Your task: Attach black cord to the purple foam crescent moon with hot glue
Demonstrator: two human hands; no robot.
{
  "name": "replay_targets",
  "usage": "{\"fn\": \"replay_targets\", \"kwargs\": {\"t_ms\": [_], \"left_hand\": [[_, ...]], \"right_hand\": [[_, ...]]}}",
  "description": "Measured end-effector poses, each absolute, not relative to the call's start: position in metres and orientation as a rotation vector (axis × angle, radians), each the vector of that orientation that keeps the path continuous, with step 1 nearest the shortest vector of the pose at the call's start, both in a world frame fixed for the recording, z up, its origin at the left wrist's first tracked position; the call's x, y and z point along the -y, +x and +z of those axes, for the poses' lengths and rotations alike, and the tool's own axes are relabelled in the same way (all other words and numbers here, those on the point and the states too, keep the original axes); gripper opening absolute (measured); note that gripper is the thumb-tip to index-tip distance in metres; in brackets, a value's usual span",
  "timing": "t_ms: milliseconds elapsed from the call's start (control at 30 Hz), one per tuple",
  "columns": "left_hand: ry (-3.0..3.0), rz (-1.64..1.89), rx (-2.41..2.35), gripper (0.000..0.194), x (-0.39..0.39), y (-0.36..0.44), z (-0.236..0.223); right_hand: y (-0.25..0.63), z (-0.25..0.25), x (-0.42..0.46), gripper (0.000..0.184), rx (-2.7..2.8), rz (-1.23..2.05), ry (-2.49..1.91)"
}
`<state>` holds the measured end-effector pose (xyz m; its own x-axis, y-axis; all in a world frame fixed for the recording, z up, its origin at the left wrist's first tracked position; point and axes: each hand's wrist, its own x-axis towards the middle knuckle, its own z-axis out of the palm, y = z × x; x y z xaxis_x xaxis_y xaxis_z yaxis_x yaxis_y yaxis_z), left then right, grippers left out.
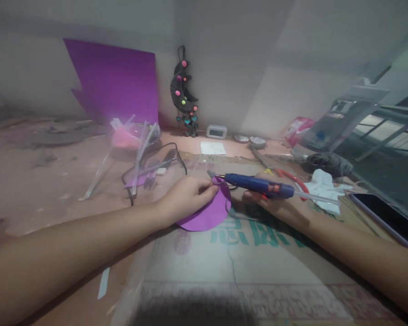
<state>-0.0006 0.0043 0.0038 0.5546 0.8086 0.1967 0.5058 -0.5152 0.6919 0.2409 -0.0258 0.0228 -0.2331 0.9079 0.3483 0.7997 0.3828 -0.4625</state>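
Observation:
My left hand (192,195) pinches the upper edge of a round purple piece of paper or foam (212,213) that rests over the cardboard. In my right hand (268,201) is a blue hot glue gun (255,183), its nozzle pointing left. The metal tip sits at the top of the purple piece, just beyond my left fingertips; whether it touches cannot be made out. A clear glue stick (316,198) sticks out of the gun's back end. Something small and grey (211,173) is at the nozzle tip.
Flattened cardboard (190,280) with green print covers the work surface. To the right lie red-handled pliers (294,179), white tissue (321,188), grey yarn (329,164) and a phone (391,217). Glue sticks (141,158) and a purple sheet (122,86) stand left; a moon ornament (182,93) hangs behind.

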Motion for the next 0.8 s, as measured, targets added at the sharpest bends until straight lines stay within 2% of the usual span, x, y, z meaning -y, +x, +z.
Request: {"fn": "replay_targets", "kwargs": {"t_ms": [400, 700, 800], "left_hand": [[2.243, 0.675, -1.058, 0.039, -0.0045, -0.0014, 0.0022], [2.289, 0.661, -1.073, 0.039, -0.0053, -0.0009, 0.0027], [2.266, 0.654, -1.068, 0.039, -0.0048, -0.0011, 0.0038]], "right_hand": [[0.2439, 0.0201, 0.0253, 0.022, 2.069, 0.283, -1.516], [0.2408, 0.0204, 0.0209, 0.022, 1.977, 0.33, -1.4], [0.2424, 0.0238, 0.0218, 0.029, 1.907, 0.356, -1.55]]}}
